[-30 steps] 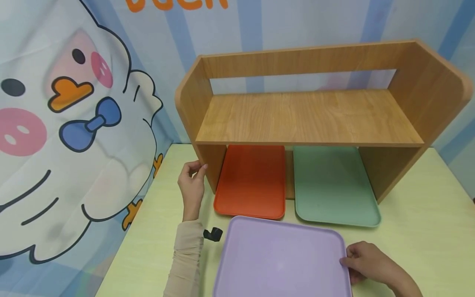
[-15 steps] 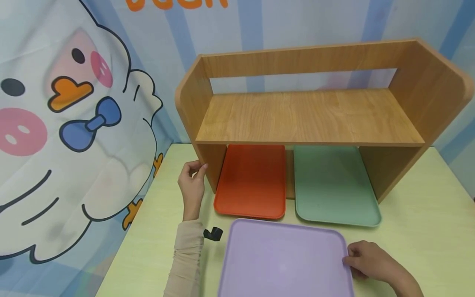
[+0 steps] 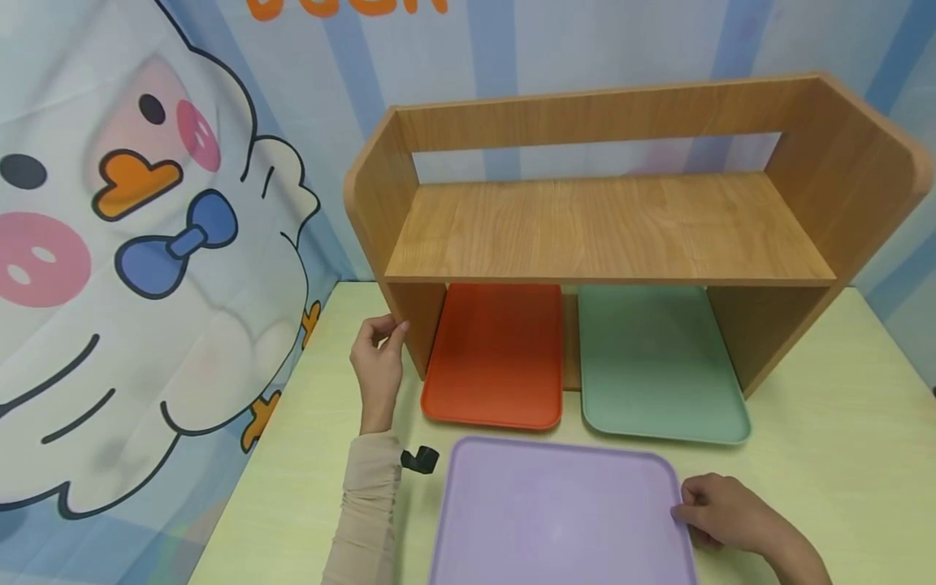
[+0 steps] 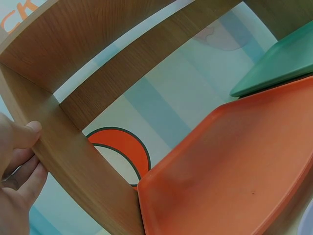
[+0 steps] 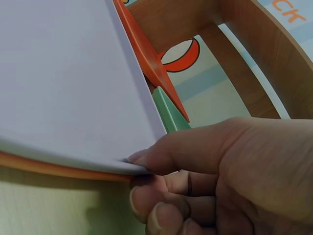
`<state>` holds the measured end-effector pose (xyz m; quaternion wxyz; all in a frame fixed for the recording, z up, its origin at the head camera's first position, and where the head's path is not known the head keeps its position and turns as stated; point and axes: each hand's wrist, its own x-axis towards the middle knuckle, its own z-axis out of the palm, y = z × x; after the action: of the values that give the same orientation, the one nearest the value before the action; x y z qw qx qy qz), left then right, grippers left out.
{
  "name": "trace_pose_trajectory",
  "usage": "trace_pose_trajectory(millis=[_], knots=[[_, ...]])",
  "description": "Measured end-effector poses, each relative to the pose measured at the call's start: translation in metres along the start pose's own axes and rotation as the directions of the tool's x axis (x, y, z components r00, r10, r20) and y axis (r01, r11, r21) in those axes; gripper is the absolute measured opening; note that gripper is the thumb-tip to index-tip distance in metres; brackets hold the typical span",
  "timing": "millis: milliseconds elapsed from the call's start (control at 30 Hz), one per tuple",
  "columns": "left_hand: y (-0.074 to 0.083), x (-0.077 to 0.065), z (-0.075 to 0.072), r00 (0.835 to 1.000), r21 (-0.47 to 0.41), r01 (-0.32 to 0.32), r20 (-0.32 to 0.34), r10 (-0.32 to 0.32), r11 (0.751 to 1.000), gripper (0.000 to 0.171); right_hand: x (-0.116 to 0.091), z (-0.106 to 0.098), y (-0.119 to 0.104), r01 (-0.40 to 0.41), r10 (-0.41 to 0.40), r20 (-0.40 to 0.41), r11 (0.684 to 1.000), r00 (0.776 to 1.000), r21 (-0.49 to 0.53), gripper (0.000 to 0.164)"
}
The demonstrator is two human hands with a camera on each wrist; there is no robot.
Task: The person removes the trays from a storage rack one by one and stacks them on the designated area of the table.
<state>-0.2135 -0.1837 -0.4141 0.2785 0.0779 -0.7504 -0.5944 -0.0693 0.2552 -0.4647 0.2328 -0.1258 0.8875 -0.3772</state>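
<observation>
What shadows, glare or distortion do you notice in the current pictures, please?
Head view: fairly even light, with a faint pale glare spot on the purple tray; left wrist view: the edges of the wooden shelf look bowed, probably lens distortion; right wrist view: a soft shadow falls on the table beside the fingertips of the right hand.

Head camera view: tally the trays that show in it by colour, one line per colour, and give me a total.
Red-orange tray: 1
Green tray: 1
Purple tray: 1
Total: 3 in the head view; the right wrist view also shows an orange edge under the purple one, not counted here.
</observation>
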Motion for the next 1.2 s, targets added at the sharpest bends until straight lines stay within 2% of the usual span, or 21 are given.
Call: trace_pose_trajectory(millis=[133,267,433,667,733,833,1067,1167,1200], knots=[[0.000,0.000,0.000,1.000,-0.002,-0.006,-0.003,0.006,1.000,0.022,0.000,0.000,0.003,0.013,-0.013,0.011,0.999,1.000,0.040,0.028],[0.001,0.000,0.000,1.000,-0.003,-0.007,-0.004,0.007,1.000,0.022,0.000,-0.001,0.009,0.003,-0.011,0.045,0.988,0.999,0.155,0.029],[0.001,0.000,0.000,1.000,0.001,0.013,-0.001,-0.013,1.000,0.023,-0.004,-0.002,0.008,-0.036,0.035,0.009,0.963,0.999,0.266,0.026],[0.040,-0.014,-0.003,0.999,0.025,0.047,0.015,-0.047,0.999,0.024,-0.010,-0.003,0.007,-0.097,0.113,-0.036,0.946,0.993,0.309,0.027],[0.041,-0.014,-0.003,0.999,0.028,0.047,0.014,-0.047,0.999,0.023,-0.011,-0.004,0.008,-0.106,0.129,-0.046,0.937,0.991,0.333,0.030],[0.041,-0.014,-0.003,0.999,0.034,0.051,0.011,-0.051,0.998,0.024,-0.013,-0.004,0.009,-0.123,0.162,-0.070,0.913,0.984,0.389,0.036],[0.008,-0.002,0.000,0.999,0.010,0.050,0.010,-0.051,0.999,0.026,-0.015,-0.002,0.011,-0.118,0.245,-0.157,0.820,0.957,0.560,0.051],[0.002,-0.001,0.001,0.999,0.004,0.041,0.006,-0.041,0.999,0.026,-0.015,-0.001,0.014,-0.084,0.239,-0.181,0.792,0.954,0.605,0.054],[0.002,0.000,0.001,0.999,0.004,0.039,0.004,-0.039,0.999,0.025,-0.015,-0.002,0.015,-0.072,0.236,-0.180,0.772,0.955,0.631,0.054]])
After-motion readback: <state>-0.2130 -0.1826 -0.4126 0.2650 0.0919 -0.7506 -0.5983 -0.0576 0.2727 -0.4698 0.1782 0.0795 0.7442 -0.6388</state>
